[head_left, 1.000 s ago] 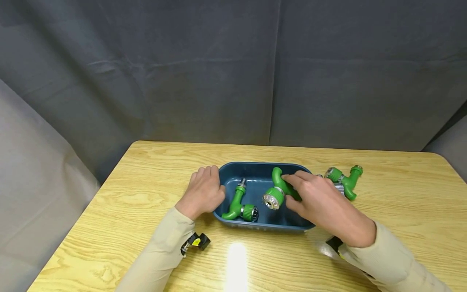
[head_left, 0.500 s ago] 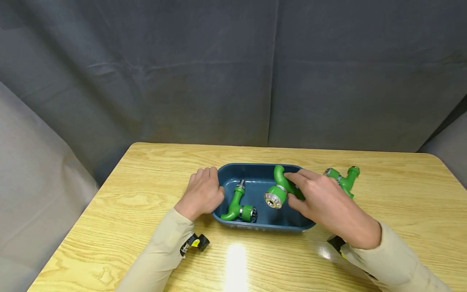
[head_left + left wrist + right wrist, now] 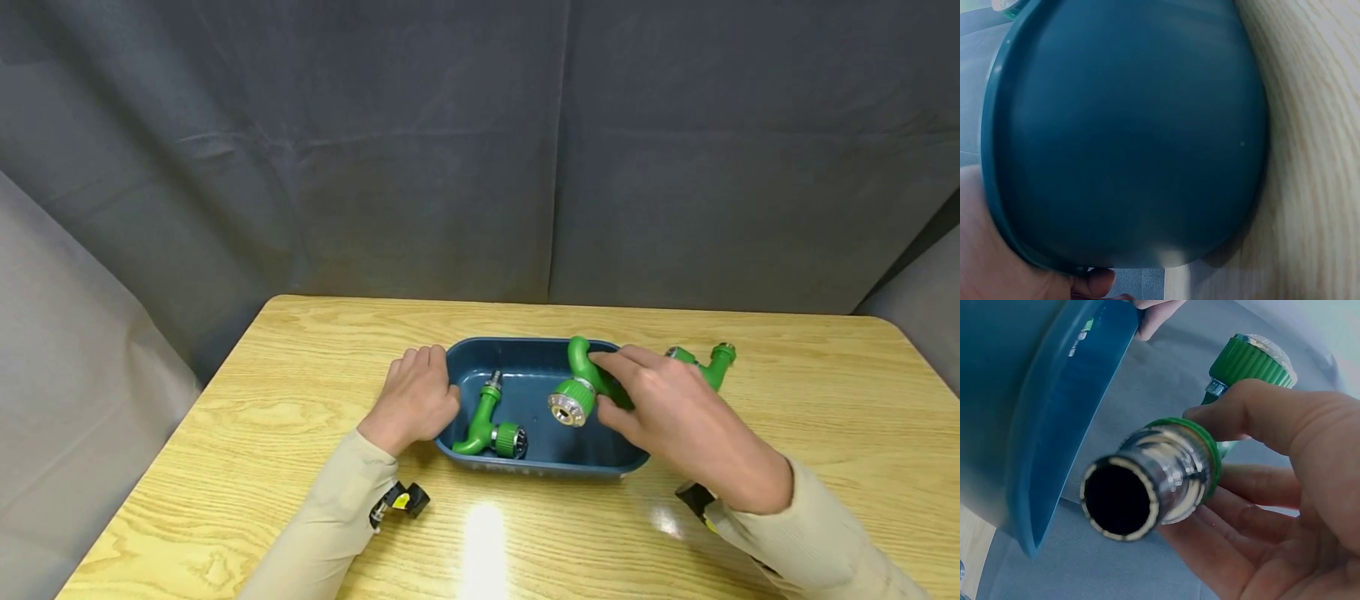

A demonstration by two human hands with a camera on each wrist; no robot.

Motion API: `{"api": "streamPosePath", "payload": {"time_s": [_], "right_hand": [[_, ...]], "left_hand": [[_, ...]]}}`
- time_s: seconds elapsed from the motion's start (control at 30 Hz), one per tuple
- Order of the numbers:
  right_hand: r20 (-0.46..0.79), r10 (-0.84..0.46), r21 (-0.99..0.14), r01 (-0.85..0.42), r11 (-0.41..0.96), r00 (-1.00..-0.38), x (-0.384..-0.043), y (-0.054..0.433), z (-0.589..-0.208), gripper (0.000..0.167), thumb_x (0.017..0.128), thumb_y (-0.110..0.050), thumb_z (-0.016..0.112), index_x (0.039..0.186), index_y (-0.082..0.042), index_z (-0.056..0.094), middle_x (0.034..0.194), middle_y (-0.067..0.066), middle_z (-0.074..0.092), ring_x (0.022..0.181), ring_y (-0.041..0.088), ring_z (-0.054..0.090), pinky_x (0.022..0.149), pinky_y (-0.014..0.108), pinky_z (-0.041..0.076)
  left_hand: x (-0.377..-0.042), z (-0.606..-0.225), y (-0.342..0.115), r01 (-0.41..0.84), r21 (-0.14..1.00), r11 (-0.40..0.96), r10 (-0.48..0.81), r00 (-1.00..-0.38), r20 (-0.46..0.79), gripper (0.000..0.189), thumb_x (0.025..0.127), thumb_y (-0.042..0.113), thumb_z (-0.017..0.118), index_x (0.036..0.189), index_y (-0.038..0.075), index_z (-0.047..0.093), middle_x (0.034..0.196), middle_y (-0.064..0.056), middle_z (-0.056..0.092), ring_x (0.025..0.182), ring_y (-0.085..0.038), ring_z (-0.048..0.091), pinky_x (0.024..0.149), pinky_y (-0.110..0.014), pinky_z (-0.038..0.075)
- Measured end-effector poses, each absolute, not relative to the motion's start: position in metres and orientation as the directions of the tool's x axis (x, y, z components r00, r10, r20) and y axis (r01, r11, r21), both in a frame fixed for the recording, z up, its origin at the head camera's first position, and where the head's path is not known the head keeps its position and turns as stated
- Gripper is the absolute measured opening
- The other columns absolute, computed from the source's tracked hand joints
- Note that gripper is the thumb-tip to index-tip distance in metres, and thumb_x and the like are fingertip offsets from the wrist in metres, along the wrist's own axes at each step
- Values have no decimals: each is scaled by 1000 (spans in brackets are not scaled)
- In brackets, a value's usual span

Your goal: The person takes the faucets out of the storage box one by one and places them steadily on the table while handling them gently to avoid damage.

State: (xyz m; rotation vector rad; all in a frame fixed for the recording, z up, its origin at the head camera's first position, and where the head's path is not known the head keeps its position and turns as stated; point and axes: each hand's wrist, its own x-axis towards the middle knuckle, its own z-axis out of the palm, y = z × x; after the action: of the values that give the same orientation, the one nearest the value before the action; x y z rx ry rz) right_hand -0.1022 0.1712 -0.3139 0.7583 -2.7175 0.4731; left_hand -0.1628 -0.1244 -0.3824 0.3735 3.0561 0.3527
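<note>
My left hand (image 3: 416, 396) grips the left end of a dark blue oblong plastic basin (image 3: 532, 467), curled over its rim. In the left wrist view, the outer wall of the basin (image 3: 1135, 137) fills most of the picture. Over the right part of the basin, my right hand (image 3: 667, 408) holds a green tap (image 3: 581, 358) by its body, its ribbed knob pointing down toward the front. The right wrist view shows the tap's silver inlet end (image 3: 1166, 469) between thumb and fingers. A second green tap (image 3: 482, 425) lies inside the basin at the left.
Another green tap (image 3: 718, 367) lies on the wooden table (image 3: 810, 417) beyond my right hand, partly hidden by it. A grey cloth (image 3: 420, 167) hangs behind the table, and a paler one (image 3: 75, 400) hangs at the left.
My right hand has shifted slightly right and up with its tap, now covering more of the tap on the table. The left hand keeps its hold on the basin.
</note>
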Motion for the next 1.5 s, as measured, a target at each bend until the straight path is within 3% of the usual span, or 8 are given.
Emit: {"api": "streamPosePath", "payload": {"time_s": [0.47, 0.8, 1.03, 1.5], "right_hand": [[326, -424, -257, -511, 820, -845, -106, 177, -312, 44, 87, -10, 74, 129, 2, 68, 91, 5, 68, 62, 7, 46, 52, 21, 33], [375, -422, -239, -526, 816, -825, -111, 186, -310, 44, 82, -6, 77, 125, 3, 69, 103, 13, 76, 66, 8, 55, 55, 21, 42], [381, -401, -236, -507, 829, -833, -114, 191, -308, 42, 81, -6, 77, 121, 3, 71, 104, 14, 77, 76, 17, 69, 63, 34, 57], [372, -408, -240, -512, 825, -833, -121, 196, -308, 40, 80, -6, 79, 118, 2, 71, 100, 13, 77, 75, 17, 69, 63, 38, 58]], "left_hand": [[-164, -383, -124, 229, 224, 947, 239, -971, -18, 20, 94, 22, 48, 102, 4, 48, 98, -11, 51, 94, -28, 44, 80, -36, 34], [-165, -383, -124, 233, 221, 947, 242, -970, -14, 20, 94, 22, 48, 102, 4, 48, 98, -11, 51, 94, -28, 44, 80, -36, 34], [-166, -383, -125, 235, 219, 947, 243, -970, -11, 20, 94, 22, 48, 101, 4, 49, 97, -10, 51, 93, -28, 44, 79, -36, 34], [-164, -384, -127, 227, 228, 947, 234, -972, -5, 21, 94, 22, 48, 103, 3, 50, 97, -11, 51, 92, -28, 44, 78, -35, 33]]}}
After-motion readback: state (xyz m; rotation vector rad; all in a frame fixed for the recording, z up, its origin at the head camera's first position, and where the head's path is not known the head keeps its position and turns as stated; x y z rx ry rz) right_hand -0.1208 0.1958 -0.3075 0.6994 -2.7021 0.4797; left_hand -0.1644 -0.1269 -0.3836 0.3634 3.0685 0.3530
